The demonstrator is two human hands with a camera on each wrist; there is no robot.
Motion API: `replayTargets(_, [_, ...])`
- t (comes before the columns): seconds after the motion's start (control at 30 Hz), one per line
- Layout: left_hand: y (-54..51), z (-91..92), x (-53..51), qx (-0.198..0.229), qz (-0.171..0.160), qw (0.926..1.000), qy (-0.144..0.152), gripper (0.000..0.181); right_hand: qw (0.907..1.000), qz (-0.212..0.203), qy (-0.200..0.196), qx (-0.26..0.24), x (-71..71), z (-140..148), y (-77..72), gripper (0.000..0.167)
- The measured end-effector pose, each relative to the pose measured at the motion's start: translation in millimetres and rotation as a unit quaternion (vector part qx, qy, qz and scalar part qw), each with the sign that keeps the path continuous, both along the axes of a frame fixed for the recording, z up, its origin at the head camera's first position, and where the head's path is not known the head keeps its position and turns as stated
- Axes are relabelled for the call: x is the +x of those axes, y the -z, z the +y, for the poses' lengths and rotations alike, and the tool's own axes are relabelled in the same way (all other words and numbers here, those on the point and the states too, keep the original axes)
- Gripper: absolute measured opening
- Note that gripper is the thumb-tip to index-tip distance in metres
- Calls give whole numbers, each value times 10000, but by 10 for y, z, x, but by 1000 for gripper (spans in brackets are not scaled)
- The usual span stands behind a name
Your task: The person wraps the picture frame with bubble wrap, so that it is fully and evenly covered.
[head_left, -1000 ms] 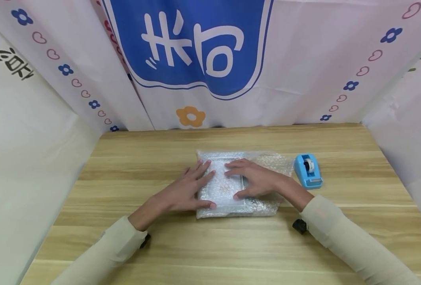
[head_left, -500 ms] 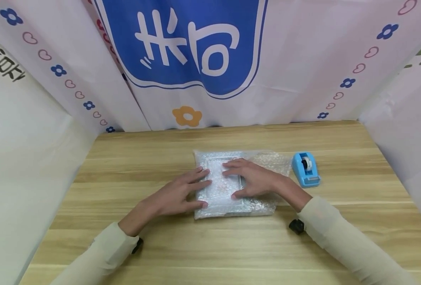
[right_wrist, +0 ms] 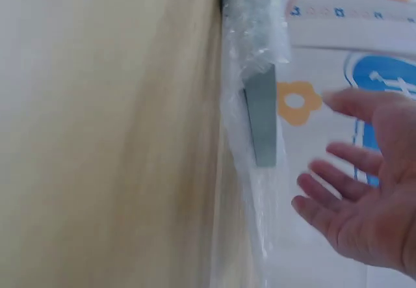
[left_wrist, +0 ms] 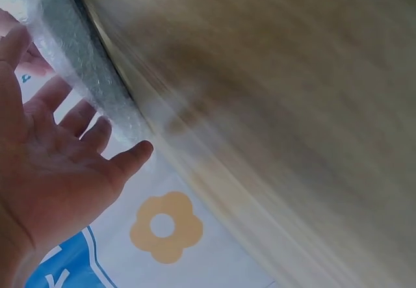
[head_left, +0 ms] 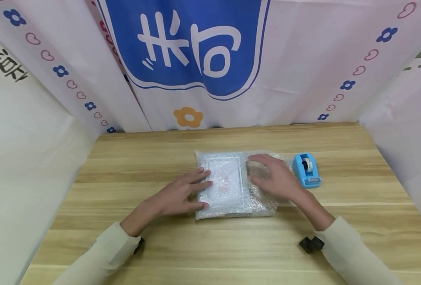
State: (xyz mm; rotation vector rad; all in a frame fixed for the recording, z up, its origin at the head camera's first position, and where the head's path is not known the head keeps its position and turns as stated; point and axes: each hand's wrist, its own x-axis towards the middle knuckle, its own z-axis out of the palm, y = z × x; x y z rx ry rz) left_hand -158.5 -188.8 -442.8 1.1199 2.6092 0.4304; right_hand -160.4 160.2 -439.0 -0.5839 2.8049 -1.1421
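A flat rectangular frame [head_left: 224, 184] lies on the table, mostly covered by bubble wrap [head_left: 262, 204]. The wrap's loose part stretches out to the right of the frame. My left hand [head_left: 178, 194] rests its spread fingers on the wrapped left edge. Over the loose wrap, just right of the frame, is my right hand [head_left: 276, 178], its fingers apart and holding nothing. In the right wrist view a grey side of the frame [right_wrist: 261, 116] sticks out bare from the bubble wrap [right_wrist: 250, 25], and the right fingers are clear of it.
A blue tape dispenser [head_left: 306, 170] with a roll of tape stands right of the wrap. The wooden table [head_left: 153, 253] is bounded at the back by a printed cloth [head_left: 289, 95], with pale walls on both sides.
My right hand has lifted off the frame and shifted right over the loose wrap. The left hand has drawn back slightly to the left and stays on the frame's edge.
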Motion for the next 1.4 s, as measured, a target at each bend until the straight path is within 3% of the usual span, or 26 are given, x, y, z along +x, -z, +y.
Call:
replayTargets(0.2, [2, 6, 4, 29, -48, 10000, -38, 76, 9886, -343, 1176, -880, 205, 310, -24, 60])
replayTargets(0.4, [-9, 6, 13, 12, -38, 10000, -56, 77, 9775, -596, 1695, -1104, 425, 468, -38, 64])
replayTargets(0.6, [-22, 12, 29, 113, -30, 9999, -40, 75, 9749, -762, 1895, -889, 577, 522, -14, 67])
replayTargets(0.8, [-34, 23, 29, 116, -82, 9999, -54, 75, 9692, -1220, 1984, -805, 639, 533, 13, 74])
replayTargets(1.07, [0, 12, 26, 73, -85, 9999, -85, 77, 9605, -1699, 1867, -1172, 615, 520, 58, 81])
replayTargets(1.27, [3, 7, 27, 91, -80, 9999, -93, 76, 9440, -2096, 1921, -1672, 573, 532, 121, 84])
replayTargets(1.4, [10, 10, 20, 55, -142, 9998, -134, 77, 9378, -2265, 1974, -1741, 533, 517, 141, 84])
